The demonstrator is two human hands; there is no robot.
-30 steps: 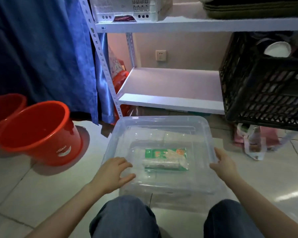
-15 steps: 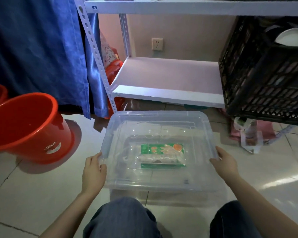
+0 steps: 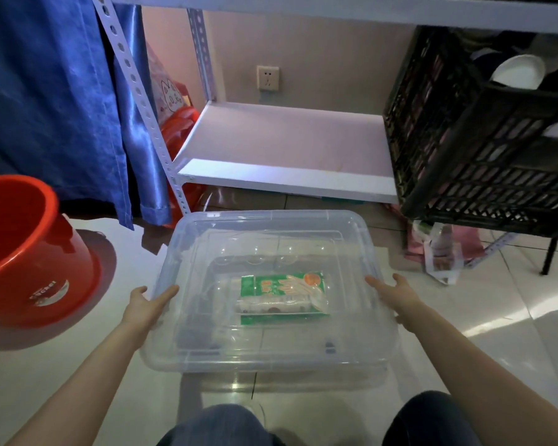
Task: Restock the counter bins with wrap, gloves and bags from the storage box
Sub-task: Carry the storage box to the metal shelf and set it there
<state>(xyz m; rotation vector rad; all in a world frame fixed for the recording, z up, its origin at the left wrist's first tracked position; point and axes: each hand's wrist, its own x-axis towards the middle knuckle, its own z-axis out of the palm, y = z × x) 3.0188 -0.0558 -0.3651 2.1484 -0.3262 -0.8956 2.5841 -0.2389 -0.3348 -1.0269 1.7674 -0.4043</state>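
left hand [image 3: 144,305]: moved from lid top, now gripping storage box [image 3: 271,357] left rim
right hand [image 3: 397,297]: still gripping right rim

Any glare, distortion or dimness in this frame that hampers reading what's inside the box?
Head view: dim, bluish light; a glare streak on the floor tiles at right; wide-angle skew of the shelf upright; reflections on the clear storage box soften the green glove packet.

Left hand [image 3: 144,305]: thumb laid over the left rim of the clear storage box [image 3: 271,358], fingers down outside it.
Right hand [image 3: 397,296]: mirrored on the right rim, thumb on top.
Left forearm [image 3: 87,375]: bare, stretched forward.
Right forearm [image 3: 480,365]: bare, angled inward.
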